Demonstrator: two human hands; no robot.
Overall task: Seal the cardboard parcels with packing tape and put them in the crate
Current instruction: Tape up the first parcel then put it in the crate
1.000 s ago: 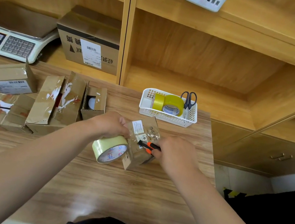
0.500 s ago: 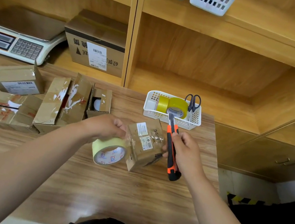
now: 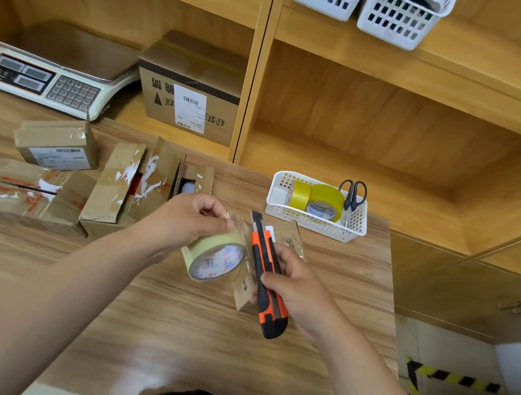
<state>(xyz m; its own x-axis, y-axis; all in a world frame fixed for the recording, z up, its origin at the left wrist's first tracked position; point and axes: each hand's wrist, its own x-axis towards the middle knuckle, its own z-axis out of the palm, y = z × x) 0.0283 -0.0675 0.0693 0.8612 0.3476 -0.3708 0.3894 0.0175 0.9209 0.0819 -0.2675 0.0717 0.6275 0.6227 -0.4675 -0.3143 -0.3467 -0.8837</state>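
- We grip the tape roll (image 3: 217, 259) (left hand (image 3: 194, 217)) and the utility knife (image 3: 263, 260) (right hand (image 3: 296, 283)).
- Step: taping the parcel (image 3: 244, 293) at the roll's 3 o'clock.
- Next: we likely sever the strip.

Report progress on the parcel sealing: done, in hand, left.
Done: nothing looks finished; no crate is in view. In hand: the left hand holds the tape roll, with tape stretched onto the small parcel, while the right hand grips the utility knife against it, probably to cut. Left: the open box needs sealing; every box on the table needs crating.
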